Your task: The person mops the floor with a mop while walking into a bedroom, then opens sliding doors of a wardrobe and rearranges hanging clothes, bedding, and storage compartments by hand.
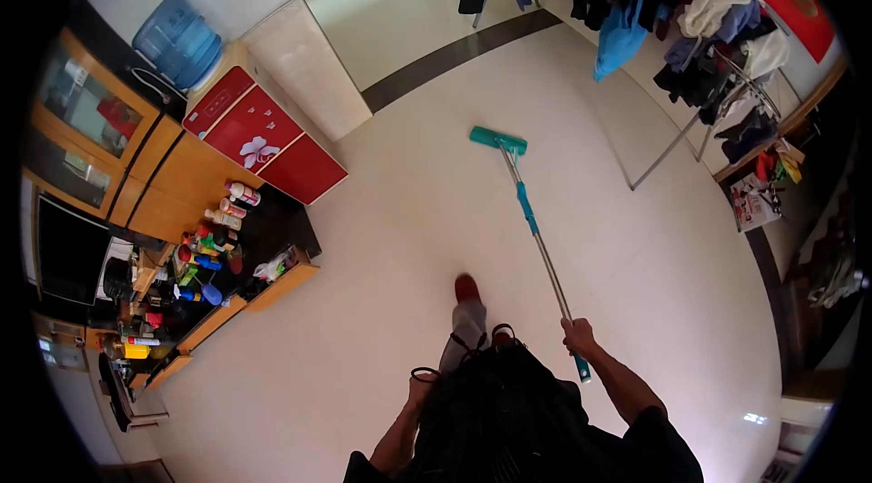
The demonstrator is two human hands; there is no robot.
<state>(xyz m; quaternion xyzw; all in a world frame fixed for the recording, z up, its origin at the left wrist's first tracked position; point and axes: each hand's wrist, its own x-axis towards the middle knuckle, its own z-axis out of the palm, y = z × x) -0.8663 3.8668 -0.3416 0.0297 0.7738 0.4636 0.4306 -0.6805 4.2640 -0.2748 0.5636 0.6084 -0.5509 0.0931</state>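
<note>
A mop point(549, 267) with a metal pole and a green head slants away in front of me. Its head rests on the pale tiled floor, and its teal end sticks out behind my right hand point(579, 336). That hand is closed around the upper pole. My left hand point(421, 385) hangs low beside my dark top, where a black cord loop point(424, 375) shows; its fingers are mostly hidden. Between my arms, a foot in a reddish-brown shoe point(466, 288) is forward on the floor.
On the left stand a red water dispenser point(272, 142) with a blue bottle point(178, 39) and a wooden cabinet point(282, 286) crowded with bottles. A clothes rack point(668, 151) hung with garments has its legs on the floor at right. A dark strip point(463, 51) crosses the doorway.
</note>
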